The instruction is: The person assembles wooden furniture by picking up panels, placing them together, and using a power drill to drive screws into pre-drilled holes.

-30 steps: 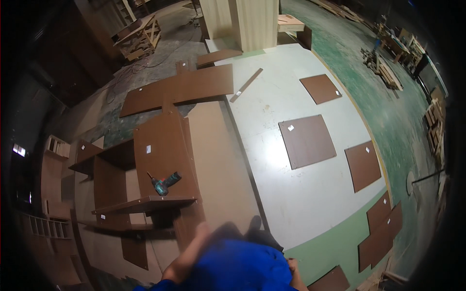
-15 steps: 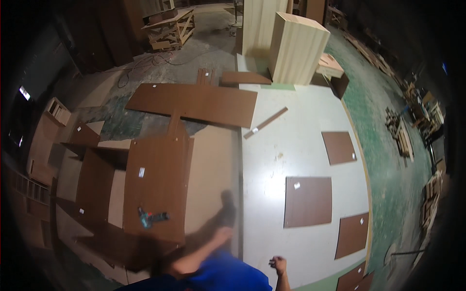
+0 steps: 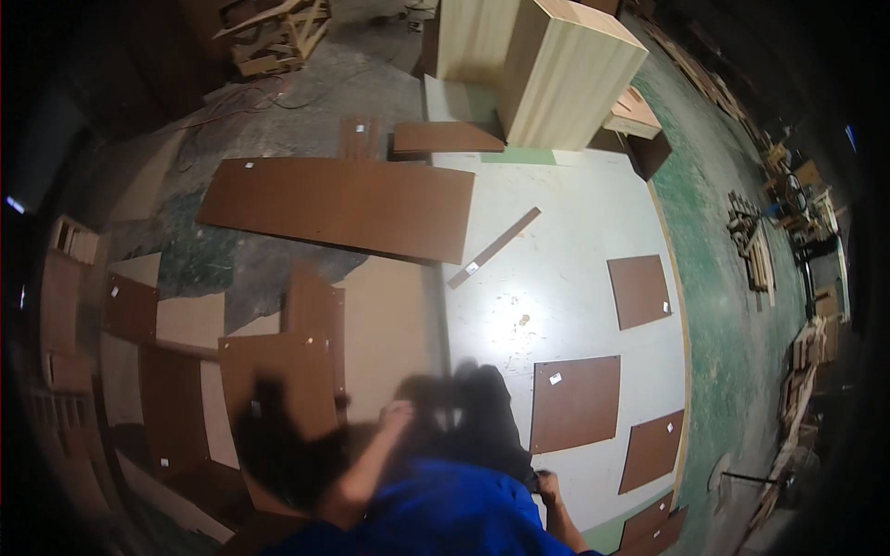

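Brown laminated panel [image 3: 278,394] — part of a cabinet carcass lying on the floor, just left of the left hand [image 3: 397,415], which hovers beside its edge; whether its fingers are curled cannot be told. Right hand [image 3: 547,486] — loosely closed, holding nothing, near a square brown panel [image 3: 575,403] on the pale floor sheet [image 3: 547,278].

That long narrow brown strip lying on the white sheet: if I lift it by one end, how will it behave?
The narrow strip looks rigid board like the brown panels nearby, so probably stiff, perhaps flexing slightly along its length. Being slim, likely light. Lying flat on the white sheet, it should slide rather than roll.
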`<state>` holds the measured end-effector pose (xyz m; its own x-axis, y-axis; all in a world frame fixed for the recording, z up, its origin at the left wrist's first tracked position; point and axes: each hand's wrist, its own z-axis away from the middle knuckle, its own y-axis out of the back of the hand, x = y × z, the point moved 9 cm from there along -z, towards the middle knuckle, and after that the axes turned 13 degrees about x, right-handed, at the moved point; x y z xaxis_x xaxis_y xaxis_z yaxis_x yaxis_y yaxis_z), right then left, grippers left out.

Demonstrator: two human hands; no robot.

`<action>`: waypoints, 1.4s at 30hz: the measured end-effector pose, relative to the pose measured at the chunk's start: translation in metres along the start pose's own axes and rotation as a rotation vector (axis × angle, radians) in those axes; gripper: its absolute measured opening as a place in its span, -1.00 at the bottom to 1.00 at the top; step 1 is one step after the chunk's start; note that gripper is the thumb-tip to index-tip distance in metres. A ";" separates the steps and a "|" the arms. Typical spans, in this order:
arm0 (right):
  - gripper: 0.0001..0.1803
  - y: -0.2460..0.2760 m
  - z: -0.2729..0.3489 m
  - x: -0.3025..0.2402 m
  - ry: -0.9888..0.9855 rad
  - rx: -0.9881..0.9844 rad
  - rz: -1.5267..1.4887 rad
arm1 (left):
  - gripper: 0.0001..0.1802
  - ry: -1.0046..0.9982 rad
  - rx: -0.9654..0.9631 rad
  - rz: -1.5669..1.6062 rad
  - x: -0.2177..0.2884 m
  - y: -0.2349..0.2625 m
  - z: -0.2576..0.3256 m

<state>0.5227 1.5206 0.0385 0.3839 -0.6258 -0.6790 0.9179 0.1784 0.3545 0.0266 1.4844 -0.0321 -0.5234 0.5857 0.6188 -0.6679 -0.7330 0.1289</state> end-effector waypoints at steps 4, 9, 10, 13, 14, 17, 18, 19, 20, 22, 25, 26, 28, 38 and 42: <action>-0.74 -0.043 -0.103 -0.091 0.097 -0.109 0.516 | -0.85 0.141 0.072 0.198 -0.004 0.030 -0.063; -0.68 -0.116 -0.233 -0.209 0.275 -0.227 0.417 | -0.80 0.136 0.157 0.262 -0.029 0.105 -0.119; -0.70 -0.137 -0.253 -0.224 0.174 -0.271 0.337 | -0.82 0.343 0.155 0.403 -0.035 0.130 -0.114; -0.71 -0.146 -0.315 -0.265 -0.241 -0.241 0.151 | -0.80 0.597 0.199 0.453 -0.023 0.115 -0.083; -0.71 -0.135 -0.348 -0.287 -0.235 -0.256 0.090 | -0.78 0.590 0.195 0.407 0.001 0.094 -0.083; -0.68 -0.152 -0.423 -0.386 -0.063 -0.218 0.270 | -0.68 0.459 0.282 0.195 0.072 0.072 -0.063; -0.67 -0.155 -0.445 -0.418 -0.046 -0.188 0.272 | -0.69 0.343 0.240 0.093 0.105 0.054 -0.063; -0.66 -0.162 -0.463 -0.449 -0.057 -0.161 0.259 | -0.70 0.225 0.206 -0.011 0.136 0.043 -0.063; -0.65 -0.173 -0.479 -0.480 -0.071 -0.151 0.202 | -0.71 0.101 0.170 -0.111 0.166 0.031 -0.069; -0.63 -0.193 -0.507 -0.539 -0.012 -0.151 0.199 | -0.75 0.276 0.301 0.220 0.183 0.023 -0.089; -0.63 -0.230 -0.534 -0.596 0.056 -0.167 0.349 | -0.78 0.180 0.409 0.258 0.203 0.017 -0.128; -0.63 -0.241 -0.540 -0.607 0.076 -0.169 0.405 | -0.78 0.106 0.450 0.278 0.207 0.018 -0.144; -0.63 -0.251 -0.549 -0.611 0.047 -0.229 0.314 | -0.75 -0.047 0.514 0.322 0.217 0.017 -0.186; -0.78 -0.380 -0.472 -0.609 0.219 -0.465 1.149 | -0.67 0.054 0.621 0.640 0.446 0.114 -0.378; -0.80 -0.446 -0.510 -0.678 0.374 -0.475 1.110 | -0.74 0.013 0.595 0.686 0.514 0.131 -0.382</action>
<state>-0.0955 2.2528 0.0134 0.9024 0.2740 -0.3326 0.0001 0.7717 0.6360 -0.5323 1.8216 0.0064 -0.7134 -0.0437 0.6994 0.1744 -0.9777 0.1168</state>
